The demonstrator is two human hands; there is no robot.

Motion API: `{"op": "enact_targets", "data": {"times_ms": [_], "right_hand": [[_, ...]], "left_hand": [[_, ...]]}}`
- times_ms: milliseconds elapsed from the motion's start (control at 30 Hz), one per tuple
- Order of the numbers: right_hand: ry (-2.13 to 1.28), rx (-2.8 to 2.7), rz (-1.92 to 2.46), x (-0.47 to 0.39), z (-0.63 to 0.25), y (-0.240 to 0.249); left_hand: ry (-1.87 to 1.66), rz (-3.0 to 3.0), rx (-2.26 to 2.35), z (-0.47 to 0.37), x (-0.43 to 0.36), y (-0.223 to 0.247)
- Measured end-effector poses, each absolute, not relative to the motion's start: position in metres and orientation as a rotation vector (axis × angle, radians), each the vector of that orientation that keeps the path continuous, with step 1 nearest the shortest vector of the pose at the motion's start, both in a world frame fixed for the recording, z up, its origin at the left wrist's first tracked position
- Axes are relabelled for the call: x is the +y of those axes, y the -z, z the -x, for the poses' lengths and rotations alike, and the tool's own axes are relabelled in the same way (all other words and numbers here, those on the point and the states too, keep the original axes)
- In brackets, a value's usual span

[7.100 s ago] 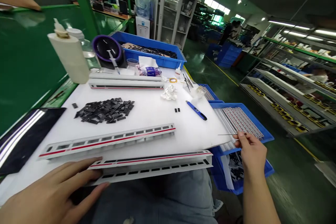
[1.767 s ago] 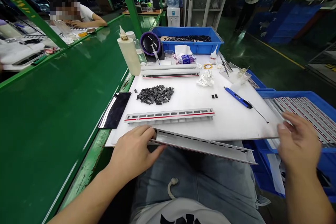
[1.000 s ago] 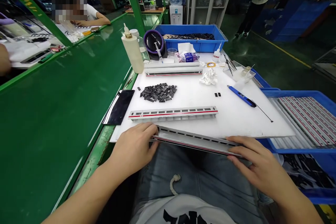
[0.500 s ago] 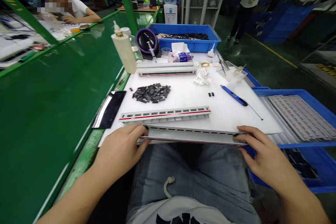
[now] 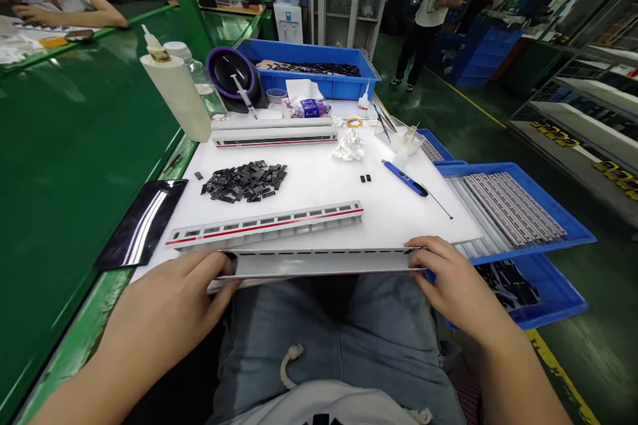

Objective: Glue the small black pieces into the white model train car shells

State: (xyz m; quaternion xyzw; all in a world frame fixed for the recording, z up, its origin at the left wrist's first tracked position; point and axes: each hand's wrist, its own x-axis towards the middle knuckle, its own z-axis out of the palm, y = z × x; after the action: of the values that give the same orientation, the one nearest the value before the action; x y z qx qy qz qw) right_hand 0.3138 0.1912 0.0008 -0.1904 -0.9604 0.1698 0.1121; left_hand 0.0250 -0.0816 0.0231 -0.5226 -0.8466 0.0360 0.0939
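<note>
Between my hands is a long model train car shell (image 5: 319, 264), its hollow inside turned up towards me, held at the table's near edge. My left hand (image 5: 184, 292) grips its left end, thumb below and fingers on top. At the right end, my right hand (image 5: 448, 275) is closed on it the same way. Just beyond lies a second white car shell (image 5: 269, 222) with a red stripe and a row of windows. Farther back are a pile of small black pieces (image 5: 244, 180), two loose black pieces (image 5: 365, 178) and a blue pen-like tool (image 5: 405, 178) with a thin rod.
Another car shell (image 5: 276, 139) lies at the back beside crumpled tissue (image 5: 349, 145). A squeeze bottle (image 5: 177, 96), a syringe (image 5: 244, 96) and a blue bin (image 5: 314, 83) stand behind. A curved black sheet (image 5: 142, 222) overhangs the left edge. A blue tray (image 5: 581, 238) of striped shells is at right.
The view has swung to the right, so the table things appear farther left. The held shell has tilted slightly, hiding its striped lower side more. Both hands keep their hold.
</note>
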Motion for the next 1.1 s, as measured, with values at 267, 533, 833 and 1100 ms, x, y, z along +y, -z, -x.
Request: {"op": "enact_targets", "data": {"times_ms": [267,533,833,1100], "right_hand": [[-0.484,-2.729,0.430,0.196,-0.317,0.007],[-0.458,-2.631,0.462,0.192,-0.313,0.013],[-0.368,-2.681,0.443,0.196,-0.315,0.018],[-0.400,-2.660,0.476,0.197,-0.314,0.015]], "left_hand": [[-0.075,1.512,-2.527,-0.023,-0.081,-0.020],[-0.027,1.445,-2.574,-0.023,-0.082,-0.023],[-0.054,1.453,-2.582,-0.023,-0.083,-0.021],[-0.040,1.484,-2.621,-0.021,-0.081,-0.019]]}}
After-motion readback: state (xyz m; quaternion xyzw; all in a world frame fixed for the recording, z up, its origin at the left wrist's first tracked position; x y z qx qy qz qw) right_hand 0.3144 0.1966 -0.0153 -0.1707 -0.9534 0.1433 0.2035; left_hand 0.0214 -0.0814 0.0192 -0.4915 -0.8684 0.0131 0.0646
